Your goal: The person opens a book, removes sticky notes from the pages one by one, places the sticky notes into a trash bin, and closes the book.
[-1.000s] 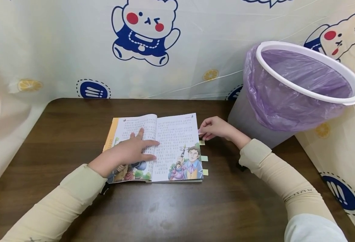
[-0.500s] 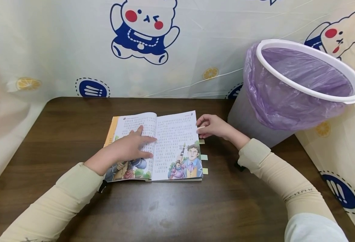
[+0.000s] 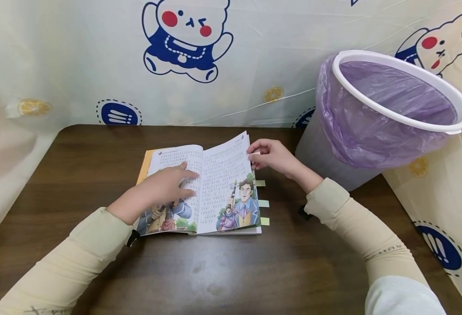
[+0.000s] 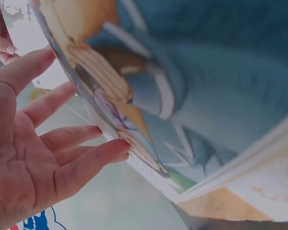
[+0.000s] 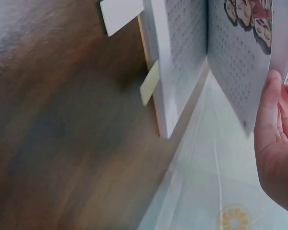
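Observation:
An open illustrated book [image 3: 227,175] lies on the brown table [image 3: 223,280], its right-hand page lifted at the outer edge. My right hand [image 3: 272,158] pinches that page near its upper outer corner. In the right wrist view the thumb of the right hand [image 5: 276,139] lies along the raised page [image 5: 237,72], with more pages flat below. My left hand [image 3: 163,186] rests on the left page with its fingers spread. The left wrist view shows the left hand's fingers [image 4: 81,167] straight against the book's picture page [image 4: 192,86]. Several pale sticky tabs [image 3: 263,203] stick out from the right edge.
A waste bin [image 3: 329,148] with a purple bag liner [image 3: 372,127] and a white rim [image 3: 457,105] stands at the back right, beyond my right hand. A curtain [image 3: 77,52] with printed bears hangs behind the table.
My right hand has moved up and slightly left, raising the right page's outer edge and tilting it. My left hand has shifted slightly left on the left page.

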Tool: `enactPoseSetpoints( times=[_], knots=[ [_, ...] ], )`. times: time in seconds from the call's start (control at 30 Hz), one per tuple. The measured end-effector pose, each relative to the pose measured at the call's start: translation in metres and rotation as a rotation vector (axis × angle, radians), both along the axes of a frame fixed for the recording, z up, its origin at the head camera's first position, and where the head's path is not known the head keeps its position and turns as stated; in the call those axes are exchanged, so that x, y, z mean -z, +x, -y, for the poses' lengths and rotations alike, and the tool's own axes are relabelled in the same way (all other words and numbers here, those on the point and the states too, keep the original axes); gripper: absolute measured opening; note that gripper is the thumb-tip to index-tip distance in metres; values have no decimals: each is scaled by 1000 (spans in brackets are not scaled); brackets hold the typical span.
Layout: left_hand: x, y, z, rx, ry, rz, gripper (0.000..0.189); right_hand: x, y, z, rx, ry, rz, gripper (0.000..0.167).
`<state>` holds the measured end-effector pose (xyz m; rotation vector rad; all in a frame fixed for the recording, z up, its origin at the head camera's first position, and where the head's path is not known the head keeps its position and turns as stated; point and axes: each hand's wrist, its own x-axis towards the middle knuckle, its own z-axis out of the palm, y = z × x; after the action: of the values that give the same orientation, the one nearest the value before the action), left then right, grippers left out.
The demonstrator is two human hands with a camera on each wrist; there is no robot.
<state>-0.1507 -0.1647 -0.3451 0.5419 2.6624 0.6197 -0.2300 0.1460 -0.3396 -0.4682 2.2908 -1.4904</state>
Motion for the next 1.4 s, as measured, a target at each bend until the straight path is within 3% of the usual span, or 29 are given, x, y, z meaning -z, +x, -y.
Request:
enactPoseSetpoints(
  times=[0.27,0.47,0.63,0.9,1.13,1.4],
  knots=[
    [-6,-3,-5,-54,-24,-84,44,-12,1,12,-34,37,-66,11],
    [-5,-3,-4,-159,123,-135,29,-13,4,20,-20,46,-123,10],
    [-7,-7,-4,-188,294,-91,26,-13,6,26,-18,4,-154,10],
    [-22,-10,-16,-192,412,57,32,-15,9,48,-55,-38,-262,11],
    [-35,-9,-34,-173,428,101,43,-18,10,67,-101,-62,-294,11],
    [-37,-10,-43,-196,408,138,44,-25,12,79,-120,-20,-316,12]
  ],
)
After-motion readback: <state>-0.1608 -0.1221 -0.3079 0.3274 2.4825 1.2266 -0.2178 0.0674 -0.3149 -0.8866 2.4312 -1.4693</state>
